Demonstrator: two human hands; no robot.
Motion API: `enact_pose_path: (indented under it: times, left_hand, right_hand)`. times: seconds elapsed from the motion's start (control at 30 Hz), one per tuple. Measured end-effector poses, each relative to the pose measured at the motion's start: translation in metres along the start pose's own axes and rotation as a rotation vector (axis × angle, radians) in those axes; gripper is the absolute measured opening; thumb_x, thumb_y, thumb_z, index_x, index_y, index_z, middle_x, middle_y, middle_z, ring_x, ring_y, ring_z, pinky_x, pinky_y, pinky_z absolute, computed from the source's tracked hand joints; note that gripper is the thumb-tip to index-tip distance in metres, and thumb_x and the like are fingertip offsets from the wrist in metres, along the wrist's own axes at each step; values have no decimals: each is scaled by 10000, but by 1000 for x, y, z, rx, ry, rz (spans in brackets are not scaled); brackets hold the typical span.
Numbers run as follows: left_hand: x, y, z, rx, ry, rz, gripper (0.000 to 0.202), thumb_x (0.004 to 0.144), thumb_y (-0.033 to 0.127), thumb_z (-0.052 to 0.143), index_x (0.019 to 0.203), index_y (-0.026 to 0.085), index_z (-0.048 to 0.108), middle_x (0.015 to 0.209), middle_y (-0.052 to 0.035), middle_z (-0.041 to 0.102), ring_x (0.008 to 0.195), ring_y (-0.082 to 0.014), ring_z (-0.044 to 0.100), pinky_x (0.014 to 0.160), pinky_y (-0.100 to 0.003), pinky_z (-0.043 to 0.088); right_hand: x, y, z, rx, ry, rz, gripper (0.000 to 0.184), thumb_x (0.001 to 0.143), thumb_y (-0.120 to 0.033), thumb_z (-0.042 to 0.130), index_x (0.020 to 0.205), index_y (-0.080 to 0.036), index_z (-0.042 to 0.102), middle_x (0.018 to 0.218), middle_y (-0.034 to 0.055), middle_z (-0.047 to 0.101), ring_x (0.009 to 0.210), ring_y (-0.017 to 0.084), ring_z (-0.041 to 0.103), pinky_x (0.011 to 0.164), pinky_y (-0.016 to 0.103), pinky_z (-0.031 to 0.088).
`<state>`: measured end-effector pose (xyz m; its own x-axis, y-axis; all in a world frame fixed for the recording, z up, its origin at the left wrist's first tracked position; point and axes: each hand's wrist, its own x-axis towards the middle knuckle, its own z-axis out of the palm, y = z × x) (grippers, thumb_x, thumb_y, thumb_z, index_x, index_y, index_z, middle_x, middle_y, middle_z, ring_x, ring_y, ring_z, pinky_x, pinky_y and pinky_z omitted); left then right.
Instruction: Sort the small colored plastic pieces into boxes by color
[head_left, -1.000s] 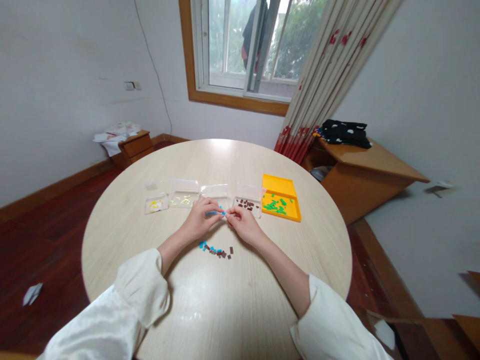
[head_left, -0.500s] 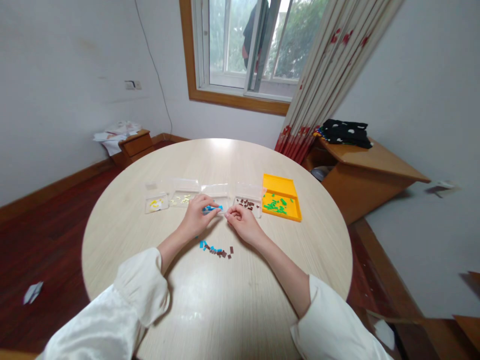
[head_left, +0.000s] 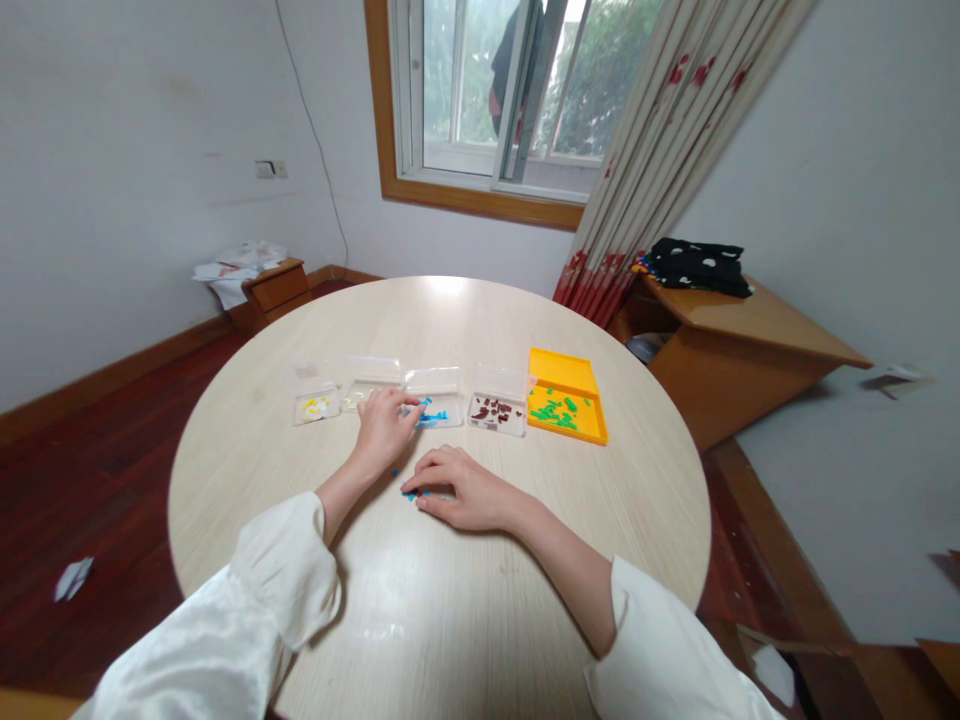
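Note:
My left hand (head_left: pixel 386 428) is at the left side of a clear plastic box (head_left: pixel 448 424) holding small blue building-block pieces (head_left: pixel 431 414). Its thumb and fingers are closed about that edge of the box. Nearer to me, my right hand (head_left: pixel 469 490) reaches down over the loose pieces on the table, thumb and fingers apart. A few blue pieces (head_left: pixel 409 493) show by its fingertips; the rest of that group is hidden beneath the hand. One more blue piece (head_left: pixel 394 472) lies between the two hands.
The round table (head_left: pixel 450 620) carries a row of boxes. A box with yellow pieces (head_left: pixel 315 408) and one with pale pieces (head_left: pixel 352 402) stand left. Right are a clear box of brown pieces (head_left: pixel 495 410) and an orange case (head_left: pixel 592 430) with green pieces (head_left: pixel 555 412).
My right hand has left the front of the blue-piece box and come down towards me, over the loose pieces. My left hand has shifted slightly left and stays at that box.

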<state>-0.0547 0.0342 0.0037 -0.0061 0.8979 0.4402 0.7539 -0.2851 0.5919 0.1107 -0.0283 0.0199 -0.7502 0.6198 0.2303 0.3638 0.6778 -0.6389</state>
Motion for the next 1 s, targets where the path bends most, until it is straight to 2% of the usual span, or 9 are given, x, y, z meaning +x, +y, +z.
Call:
enact_pose_path:
  times: [0.17,0.43,0.67,0.87,1.0]
  left_hand:
    - [0,-2,2,27,15,26,169,784,338,587,762,215,701,835,-59,655,836,-238,547,796,-406,371]
    - [-1,-1,0,17,-14,-19,181,799,337,572,804,210,701,860,-64,645,889,-247,546,835,-419,366]
    - [-1,2,-1,-34,8,-6,154,799,312,572,786,214,691,848,-48,638,886,-230,548,824,-393,380]
    - [-1,6,-3,-85,-15,-24,138,794,285,573,786,204,684,862,-53,627,903,-226,549,789,-376,399]
    - [-1,9,-5,-126,-15,20,126,783,269,572,762,202,676,833,-43,629,864,-207,556,757,-351,409]
  right_hand:
    - [2,0,0,18,25,30,188,824,-164,571,962,-204,693,949,63,648,926,171,549,884,350,416]
    - [5,5,1,11,103,78,180,822,-89,531,858,-148,697,827,68,679,837,163,569,797,304,447]
    - [5,7,1,38,155,146,119,757,-83,606,783,-162,691,786,49,667,808,157,575,775,290,446]
    - [6,9,1,35,171,166,162,738,-34,567,731,-163,666,750,34,644,786,152,565,761,285,438]
    - [6,10,0,44,204,186,187,738,-15,532,710,-170,633,747,23,624,762,138,552,740,273,430]
